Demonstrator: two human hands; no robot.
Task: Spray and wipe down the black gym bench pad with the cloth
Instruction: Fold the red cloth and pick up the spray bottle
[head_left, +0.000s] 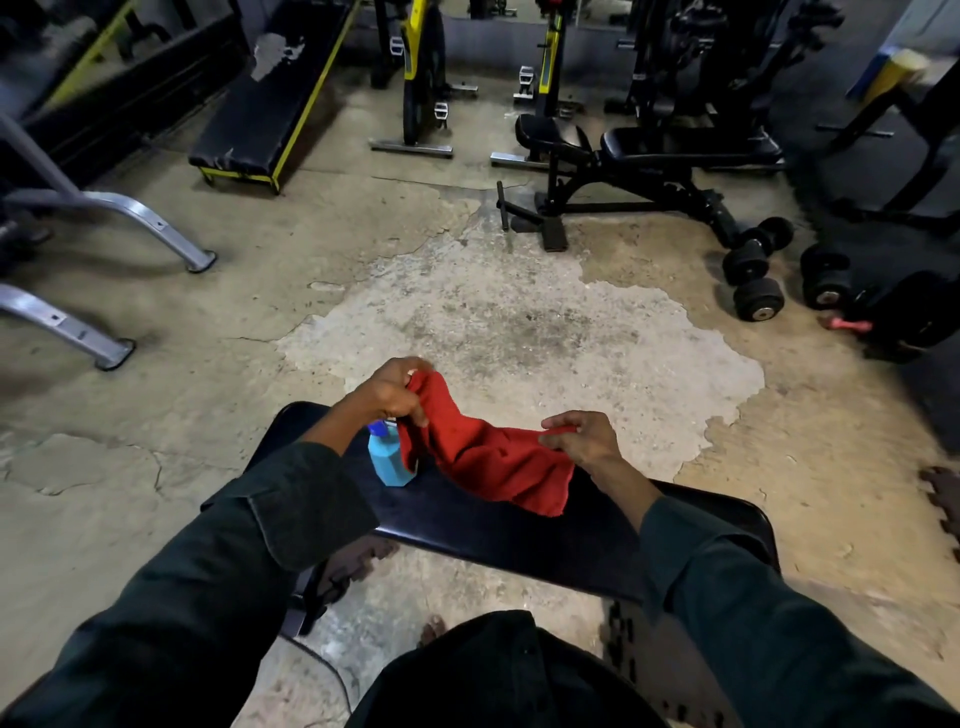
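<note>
Both hands hold the red cloth (493, 462) stretched above the black bench pad (467, 525). The left hand (392, 392) pinches one upper corner of it, fingers curled round the fabric, and the right hand (582, 439) pinches the opposite end the same way, so the cloth sags between them with its lower edge hanging down toward the pad; whether that edge touches the pad I cannot tell. The blue spray bottle (389, 460) stands upright on the pad near its far left edge, just beside the cloth and partly hidden behind the left hand.

The step in hand looks like readying the cloth, opening or folding it before wiping. To do it well, fold the cloth into a flat pad with a clean face outward, so the palm can press it evenly. Then free one hand for the bottle, since neither hand can spray while both are gripping fabric. Mist the pad lightly along its length, move the bottle off the surface so no patch is missed, and wipe in overlapping strokes from one end to the other, taking in the edges
</note>
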